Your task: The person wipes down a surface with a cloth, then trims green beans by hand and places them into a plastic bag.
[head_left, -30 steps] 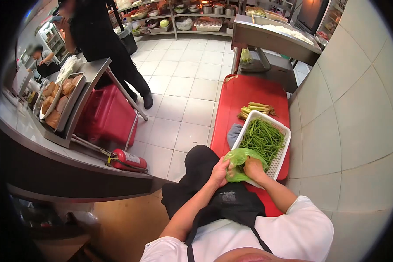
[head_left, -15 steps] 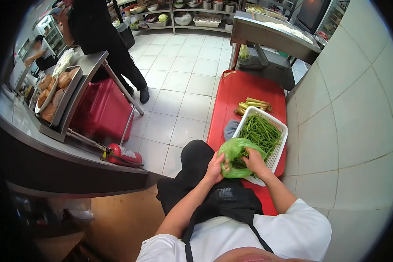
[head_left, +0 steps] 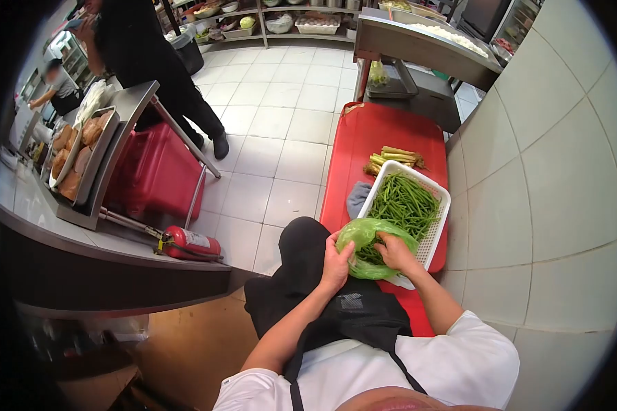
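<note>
A green plastic bag (head_left: 360, 268) lies open over the near end of a white perforated basket (head_left: 426, 250). My left hand (head_left: 335, 262) grips the bag's left edge. Inside the bag's mouth is my right hand (head_left: 393, 251), its fingers bent down at some green beans; whether they pinch any is too small to tell. More long green beans (head_left: 406, 205) fill the basket, which rests on a red surface (head_left: 391, 127). Pale stalks (head_left: 397, 157) lie behind the basket, and a grey cloth (head_left: 358, 198) touches its left side.
A tiled wall (head_left: 555, 205) stands close on the right. On the left are a metal table (head_left: 120, 137) with trays of brown food, a red bin (head_left: 159, 171) and a fire extinguisher (head_left: 190, 244). One person in black (head_left: 144, 55) stands beyond; another is farther back.
The bag's mouth is spread wider than a second ago, and beans now show inside it. My left hand has shifted slightly left along with the bag. The view has turned a little.
</note>
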The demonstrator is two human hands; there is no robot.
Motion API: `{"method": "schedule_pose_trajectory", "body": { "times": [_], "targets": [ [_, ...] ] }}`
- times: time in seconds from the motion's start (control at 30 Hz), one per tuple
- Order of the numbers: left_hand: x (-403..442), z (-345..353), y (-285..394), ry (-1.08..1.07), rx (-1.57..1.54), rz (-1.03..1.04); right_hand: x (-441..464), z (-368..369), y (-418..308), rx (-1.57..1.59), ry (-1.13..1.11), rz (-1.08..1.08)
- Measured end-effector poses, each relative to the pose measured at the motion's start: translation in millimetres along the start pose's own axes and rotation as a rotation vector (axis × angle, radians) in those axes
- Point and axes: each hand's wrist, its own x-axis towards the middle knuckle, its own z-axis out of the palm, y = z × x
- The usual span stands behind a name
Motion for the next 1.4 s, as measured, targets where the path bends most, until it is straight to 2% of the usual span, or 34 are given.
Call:
{"method": "schedule_pose_trajectory", "body": {
  "times": [0.1,0.2,0.3,0.4,0.43,0.53,0.57,0.67,0.77,1.07,1.17,1.27,1.4],
  "targets": [
    [1,-3,-5,-0.008,0.069,0.027,4,20,18,0.009,0.039,0.031],
    [3,-6,-4,-0.013,0.023,-0.001,3,19,6,0.251,-0.010,0.310],
    [2,-10,-4,-0.013,0.003,-0.022,5,20,11,0.154,-0.010,0.088],
    [4,-8,-7,-0.029,0.001,0.002,15,31,24,0.013,-0.160,-0.014],
    [5,-9,-8,-0.036,-0.001,0.016,15,33,19,-0.138,-0.209,0.065],
    [6,-12,-9,-0.020,0.072,0.026,18,60,42,-0.162,-0.013,-0.014],
    [6,-14,-9,-0.019,0.052,0.033,19,62,45,-0.124,-0.009,-0.061],
    [5,-16,-11,-0.014,0.010,0.025,20,48,23,-0.186,-0.245,0.180],
    [4,-13,-8,-0.016,0.008,-0.004,22,40,25,-0.324,-0.361,0.215],
    [6,-14,-11,-0.020,-0.034,0.026,21,36,33,-0.244,-0.454,0.249],
    [5,-13,-9,-0.026,-0.032,0.015,15,26,26,-0.116,-0.404,0.206],
    [4,-15,-7,-0.042,-0.013,-0.002,9,17,13,-0.094,-0.177,0.212],
    [4,-16,-8,-0.057,-0.007,-0.006,15,15,22,0.018,-0.068,0.152]
  ]
}}
